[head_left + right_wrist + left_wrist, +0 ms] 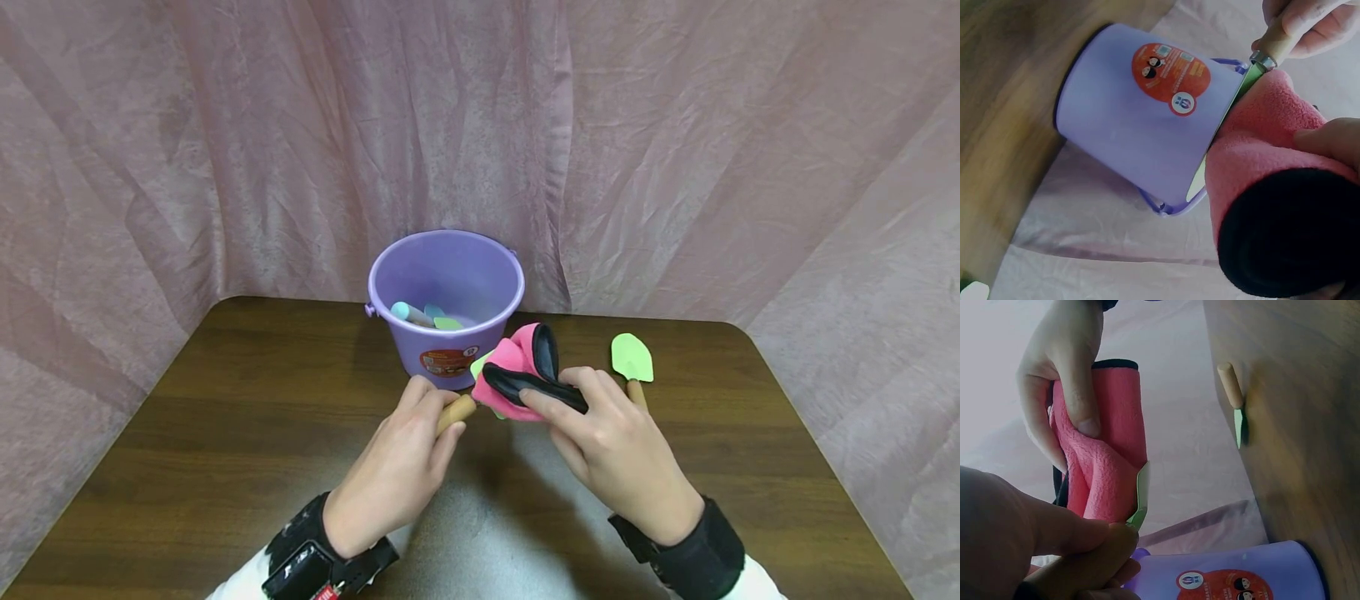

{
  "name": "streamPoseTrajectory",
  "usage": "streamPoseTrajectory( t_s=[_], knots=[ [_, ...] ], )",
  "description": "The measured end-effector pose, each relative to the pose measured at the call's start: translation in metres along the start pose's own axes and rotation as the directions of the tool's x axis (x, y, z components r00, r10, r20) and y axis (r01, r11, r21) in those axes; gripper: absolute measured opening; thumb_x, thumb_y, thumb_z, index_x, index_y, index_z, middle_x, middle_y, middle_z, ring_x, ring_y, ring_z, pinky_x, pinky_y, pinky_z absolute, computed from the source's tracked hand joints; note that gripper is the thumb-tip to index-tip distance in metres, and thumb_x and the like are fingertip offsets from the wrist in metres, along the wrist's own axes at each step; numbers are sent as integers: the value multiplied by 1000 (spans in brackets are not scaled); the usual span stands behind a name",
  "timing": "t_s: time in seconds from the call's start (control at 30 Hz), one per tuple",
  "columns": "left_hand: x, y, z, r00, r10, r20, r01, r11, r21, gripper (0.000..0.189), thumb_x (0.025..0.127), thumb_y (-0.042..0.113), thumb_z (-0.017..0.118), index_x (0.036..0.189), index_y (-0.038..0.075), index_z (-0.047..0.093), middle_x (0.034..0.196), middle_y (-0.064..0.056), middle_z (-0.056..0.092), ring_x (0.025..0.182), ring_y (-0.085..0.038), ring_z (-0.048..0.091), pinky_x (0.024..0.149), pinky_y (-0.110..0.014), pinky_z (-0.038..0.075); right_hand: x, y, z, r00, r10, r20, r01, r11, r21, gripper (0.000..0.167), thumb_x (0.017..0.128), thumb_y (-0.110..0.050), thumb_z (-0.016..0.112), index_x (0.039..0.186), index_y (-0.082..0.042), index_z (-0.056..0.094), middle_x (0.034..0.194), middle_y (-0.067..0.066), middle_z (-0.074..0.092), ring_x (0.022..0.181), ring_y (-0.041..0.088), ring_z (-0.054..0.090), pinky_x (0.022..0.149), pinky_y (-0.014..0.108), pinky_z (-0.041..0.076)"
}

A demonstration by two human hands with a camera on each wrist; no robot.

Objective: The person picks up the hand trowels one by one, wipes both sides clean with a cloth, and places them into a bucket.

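My left hand [393, 462] grips the wooden handle [456, 413] of a small green trowel. The trowel's blade [1141, 494] is mostly hidden behind a pink cloth with black edging [517, 375]. That folded cloth is in my right hand [611, 446], pinched between thumb and fingers, and it lies against the blade. Both hands are raised over the table in front of a purple bucket [450, 350]. In the right wrist view the trowel's metal collar [1264, 60] shows between the handle and the green blade.
A second green trowel [632, 358] with a wooden handle lies on the brown table [225, 467], beyond my right hand. Inside the bucket are a light-blue-ended item [408, 313] and a green piece [447, 323]. A pink curtain [360, 150] hangs behind the table.
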State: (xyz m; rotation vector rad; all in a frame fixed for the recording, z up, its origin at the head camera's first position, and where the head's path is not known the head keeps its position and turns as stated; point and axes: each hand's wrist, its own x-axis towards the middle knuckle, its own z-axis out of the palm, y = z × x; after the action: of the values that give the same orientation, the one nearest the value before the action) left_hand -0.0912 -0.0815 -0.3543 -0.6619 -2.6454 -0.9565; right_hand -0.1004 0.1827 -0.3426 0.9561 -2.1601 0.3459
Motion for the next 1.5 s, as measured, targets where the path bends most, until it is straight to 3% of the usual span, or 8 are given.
streamPoseTrajectory(
  t_s=[0.37, 0.57, 0.87, 1.2, 1.5],
  knots=[
    [2, 1, -3, 1000, -12, 22, 12, 1000, -15, 24, 99, 7, 76, 121, 1, 69, 104, -1, 50, 79, -12, 54, 69, -26, 52, 2, 4, -2, 999, -47, -25, 46, 998, -46, 34, 114, -23, 47, 119, -21, 80, 111, 16, 67, 78, 33, 58, 57, 44, 52],
    [0, 0, -3, 1000, 13, 3, -13, 1000, -11, 23, 100, 7, 74, 121, 0, 70, 102, 0, 50, 77, -10, 53, 69, -25, 51, 1, 9, -3, 997, -74, -8, 72, 989, -129, 27, 104, -10, 57, 115, -18, 81, 113, 21, 67, 75, 35, 56, 54, 42, 51],
    [-1, 1, -3, 1000, 19, 4, -19, 1000, -13, 25, 99, 7, 75, 122, 1, 70, 103, 1, 50, 78, -10, 52, 70, -25, 52, -1, 19, -7, 999, -54, -5, 52, 975, -216, 30, 98, 1, 58, 113, -16, 78, 111, 22, 65, 71, 36, 52, 50, 41, 46],
    [-2, 2, -4, 1000, 15, 4, -15, 1000, -9, 25, 99, 7, 75, 123, 2, 70, 104, 0, 51, 78, -10, 53, 70, -26, 52, -6, 35, -7, 999, -27, -32, 17, 955, -295, 37, 95, 8, 55, 113, -16, 77, 109, 25, 64, 76, 40, 55, 50, 41, 43],
    [-2, 2, -4, 1000, 24, -7, -24, 1000, -8, 24, 99, 6, 75, 122, 2, 70, 104, 1, 50, 77, -10, 53, 69, -26, 52, -3, 35, -10, 998, -49, -32, 35, 938, -344, 33, 102, 5, 49, 110, -13, 76, 105, 24, 62, 71, 40, 52, 47, 40, 39]
  ],
)
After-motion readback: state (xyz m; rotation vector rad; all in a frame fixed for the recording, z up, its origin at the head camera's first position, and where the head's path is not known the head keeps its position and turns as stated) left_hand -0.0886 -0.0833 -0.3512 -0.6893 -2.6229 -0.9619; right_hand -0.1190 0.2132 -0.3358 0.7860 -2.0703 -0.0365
